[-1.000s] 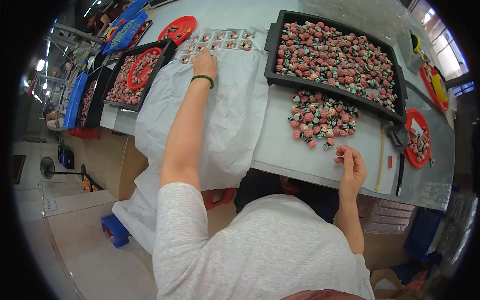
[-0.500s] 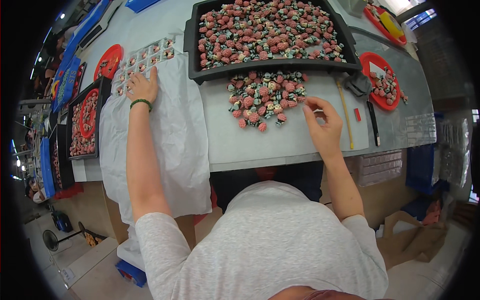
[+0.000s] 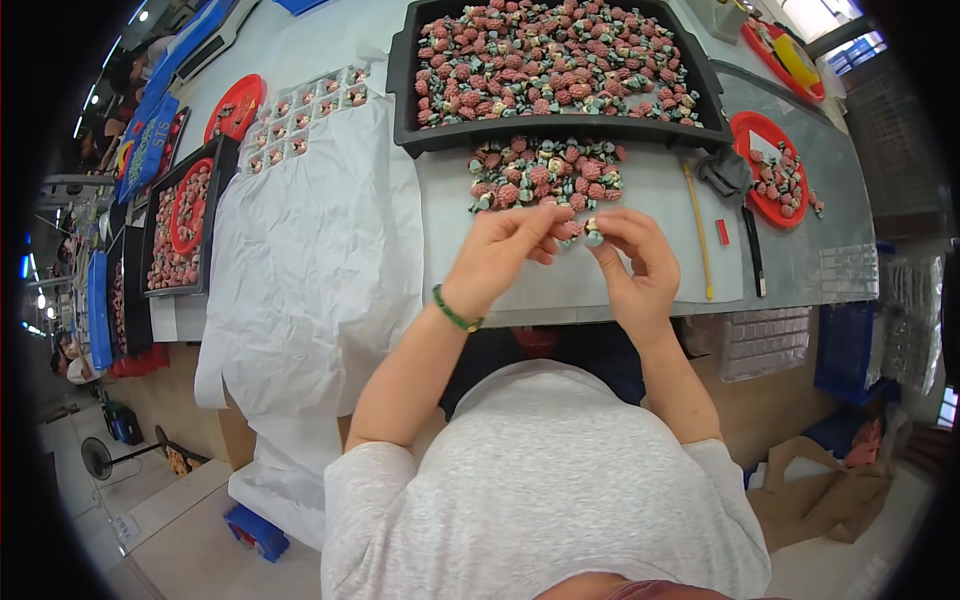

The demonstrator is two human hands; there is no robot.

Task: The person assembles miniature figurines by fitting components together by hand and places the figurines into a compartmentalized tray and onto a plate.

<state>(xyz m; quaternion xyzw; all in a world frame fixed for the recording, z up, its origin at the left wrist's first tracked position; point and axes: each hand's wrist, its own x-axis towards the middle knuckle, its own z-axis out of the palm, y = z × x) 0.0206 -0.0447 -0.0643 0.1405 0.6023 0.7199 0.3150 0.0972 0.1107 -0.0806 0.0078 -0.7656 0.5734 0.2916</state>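
My left hand (image 3: pixel 500 252), with a green bead bracelet at the wrist, is closed in a pinch on a small figurine with a pink knobbly part (image 3: pixel 570 230). Close beside it, my right hand (image 3: pixel 640 268) pinches a second small figurine (image 3: pixel 593 234), cream and grey-green. Both hands meet over the table just in front of a loose pile of similar figurines (image 3: pixel 545 175). Behind that pile, a black tray (image 3: pixel 560 131) is heaped with many more. To the left, a clear compartment tray (image 3: pixel 310 112) holds figurines in its cells.
White crumpled sheeting (image 3: pixel 310 240) hangs over the table's front edge. A red plate (image 3: pixel 772 130) of figurines, a dark grey cloth (image 3: pixel 725 173), a yellow stick (image 3: pixel 697 230) and a black pen-like tool (image 3: pixel 753 252) lie at right. Another black tray (image 3: pixel 222 160) stands at far left.
My left hand has come from the compartment tray to the middle and now pinches a figurine. My right hand has shifted slightly left, beside it. The head view has shifted a little.
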